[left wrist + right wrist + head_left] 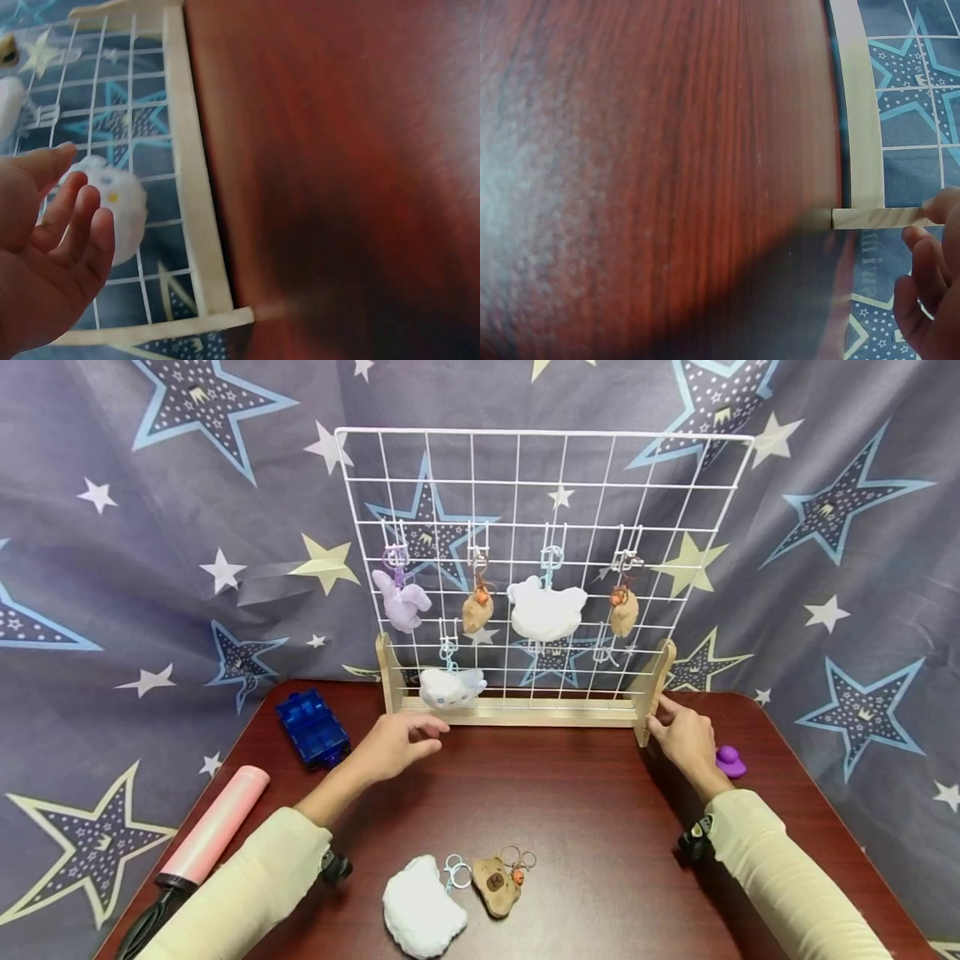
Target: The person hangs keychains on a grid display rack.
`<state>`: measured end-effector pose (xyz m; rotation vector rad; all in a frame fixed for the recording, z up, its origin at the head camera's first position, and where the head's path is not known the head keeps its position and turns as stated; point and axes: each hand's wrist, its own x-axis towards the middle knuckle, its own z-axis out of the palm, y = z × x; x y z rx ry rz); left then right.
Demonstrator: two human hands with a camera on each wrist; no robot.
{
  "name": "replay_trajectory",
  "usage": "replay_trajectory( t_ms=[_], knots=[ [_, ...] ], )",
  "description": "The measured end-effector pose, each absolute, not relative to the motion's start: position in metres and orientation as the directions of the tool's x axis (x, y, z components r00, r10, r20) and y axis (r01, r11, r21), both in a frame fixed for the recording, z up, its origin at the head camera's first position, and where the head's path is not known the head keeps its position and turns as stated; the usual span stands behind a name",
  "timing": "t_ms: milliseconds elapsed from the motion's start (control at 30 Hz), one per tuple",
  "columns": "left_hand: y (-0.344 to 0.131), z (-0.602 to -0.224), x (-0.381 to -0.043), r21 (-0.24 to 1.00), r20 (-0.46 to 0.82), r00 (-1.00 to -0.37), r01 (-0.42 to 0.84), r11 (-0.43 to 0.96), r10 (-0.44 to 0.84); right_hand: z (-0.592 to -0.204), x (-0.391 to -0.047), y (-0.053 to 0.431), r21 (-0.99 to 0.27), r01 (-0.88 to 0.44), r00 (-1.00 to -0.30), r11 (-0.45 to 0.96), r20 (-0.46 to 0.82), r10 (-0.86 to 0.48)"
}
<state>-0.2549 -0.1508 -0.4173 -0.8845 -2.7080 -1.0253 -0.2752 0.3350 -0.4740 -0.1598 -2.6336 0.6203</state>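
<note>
My right hand [684, 735] pinches the wooden side support [655, 693] of a white wire grid rack [540, 482], with thumb and fingers on either side of it in the right wrist view. My left hand [393, 745] is held with loosely bent fingers and nothing in them, just below a white and pale blue plush keychain [450, 687] on the rack's lower left hook. Above it hang a lilac plush keychain [402, 602], a white plush keychain [547, 610] and two small brown ones, one second from left [477, 612], another at right [623, 612].
Near the front of the table [570, 810] lie a white plush keychain [423, 910] and a brown bear-faced keychain [497, 887]. At left are a translucent blue case [313, 728] and a pink cylinder [217, 827] with a black cable. A purple object [730, 762] sits beside my right hand.
</note>
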Motion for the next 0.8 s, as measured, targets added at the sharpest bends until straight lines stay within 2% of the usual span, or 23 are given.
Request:
replay_trajectory(
  t_ms=[133,267,433,800],
  knots=[
    [-0.145,-0.427,-0.242,0.528,0.201,-0.78,0.596,0.605,0.593,-0.474,-0.275,0.335,-0.452,0.013,-0.904,0.892,0.375,0.203],
    [-0.137,-0.437,-0.231,0.465,0.1,-0.696,0.664,0.585,0.711,-0.473,-0.274,0.335,-0.456,0.023,-0.906,0.89,0.367,0.211],
    [-0.126,-0.447,-0.217,0.467,-0.03,-0.62,0.684,0.56,0.784,-0.471,-0.275,0.335,-0.454,0.027,-0.906,0.891,0.366,0.214],
    [-0.112,-0.455,-0.196,0.47,-0.15,-0.576,0.674,0.571,0.803,-0.472,-0.274,0.335,-0.447,0.023,-0.908,0.894,0.365,0.206]
  ],
)
